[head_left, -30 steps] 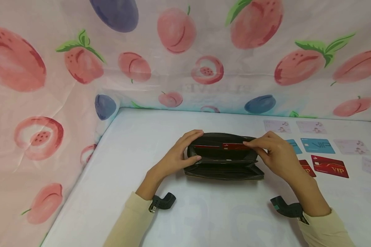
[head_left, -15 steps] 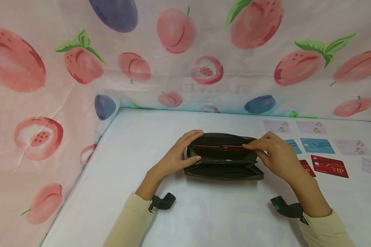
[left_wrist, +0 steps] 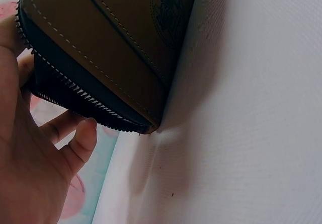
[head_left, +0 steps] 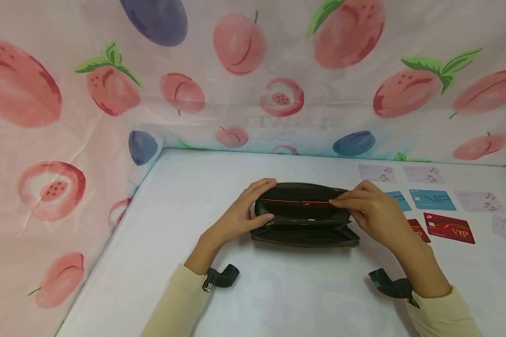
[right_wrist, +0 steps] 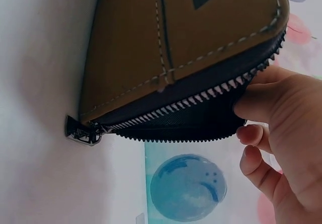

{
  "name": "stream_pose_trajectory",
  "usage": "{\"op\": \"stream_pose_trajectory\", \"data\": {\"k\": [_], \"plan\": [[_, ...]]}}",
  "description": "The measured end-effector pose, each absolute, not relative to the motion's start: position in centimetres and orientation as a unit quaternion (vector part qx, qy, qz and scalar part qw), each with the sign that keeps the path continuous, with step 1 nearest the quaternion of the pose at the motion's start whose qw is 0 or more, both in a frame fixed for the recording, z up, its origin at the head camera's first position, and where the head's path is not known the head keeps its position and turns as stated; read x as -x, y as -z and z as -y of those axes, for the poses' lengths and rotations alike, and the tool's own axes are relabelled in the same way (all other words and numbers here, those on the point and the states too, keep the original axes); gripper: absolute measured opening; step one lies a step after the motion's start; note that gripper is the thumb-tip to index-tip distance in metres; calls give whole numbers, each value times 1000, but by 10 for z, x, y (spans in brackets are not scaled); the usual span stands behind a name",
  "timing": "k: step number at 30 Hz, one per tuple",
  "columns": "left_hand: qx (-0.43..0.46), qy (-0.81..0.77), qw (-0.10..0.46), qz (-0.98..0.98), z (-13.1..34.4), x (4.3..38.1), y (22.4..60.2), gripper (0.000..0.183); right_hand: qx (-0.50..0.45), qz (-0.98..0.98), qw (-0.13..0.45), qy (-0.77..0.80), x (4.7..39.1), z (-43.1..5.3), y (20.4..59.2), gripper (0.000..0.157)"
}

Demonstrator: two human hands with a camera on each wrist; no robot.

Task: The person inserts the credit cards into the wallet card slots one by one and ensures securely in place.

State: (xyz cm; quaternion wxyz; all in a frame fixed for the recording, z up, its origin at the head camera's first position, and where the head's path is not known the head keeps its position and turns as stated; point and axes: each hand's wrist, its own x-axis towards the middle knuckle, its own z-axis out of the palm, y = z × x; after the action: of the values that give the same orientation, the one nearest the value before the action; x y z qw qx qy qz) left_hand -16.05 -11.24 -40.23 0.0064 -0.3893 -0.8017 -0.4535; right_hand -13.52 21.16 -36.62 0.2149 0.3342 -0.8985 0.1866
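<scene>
A zip-around wallet [head_left: 303, 238] stands on the white table, its dark compartments gaping upward. Its outside is brown with pale stitching in the left wrist view, and a metal zipper pull [right_wrist: 82, 131] hangs at one corner in the right wrist view. My left hand [head_left: 237, 213] grips the wallet's left end, fingers behind the back wall and thumb at the inner divider. At the back slots, my right hand [head_left: 375, 213] pinches the right end of a red card [head_left: 314, 204], of which only a thin upper strip shows. Beside it, another red card [head_left: 280, 202] shows as a narrow edge.
On the right lie a red VIP card [head_left: 449, 228], a blue VIP card [head_left: 432, 200] and several pale pink cards [head_left: 479, 201]. Another red card [head_left: 418, 230] and another blue card [head_left: 399, 200] are partly behind the right hand. A fruit-print cloth [head_left: 236, 112] rises behind the table.
The right-hand red card has slid down into its slot, from a broad visible face to a thin strip level with its neighbour. My right fingertips lowered slightly with it; the left hand stayed put.
</scene>
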Motion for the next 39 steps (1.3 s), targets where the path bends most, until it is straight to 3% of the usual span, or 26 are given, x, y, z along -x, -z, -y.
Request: {"op": "stream_pose_trajectory", "data": {"k": [21,39], "plan": [[392,455,7,800,112,162,400,69,-360,897,210,-151,137,-211,363,35],[391,457,3,799,113,160,401,68,-352,906,192,-138,134,-209,368,42]]}}
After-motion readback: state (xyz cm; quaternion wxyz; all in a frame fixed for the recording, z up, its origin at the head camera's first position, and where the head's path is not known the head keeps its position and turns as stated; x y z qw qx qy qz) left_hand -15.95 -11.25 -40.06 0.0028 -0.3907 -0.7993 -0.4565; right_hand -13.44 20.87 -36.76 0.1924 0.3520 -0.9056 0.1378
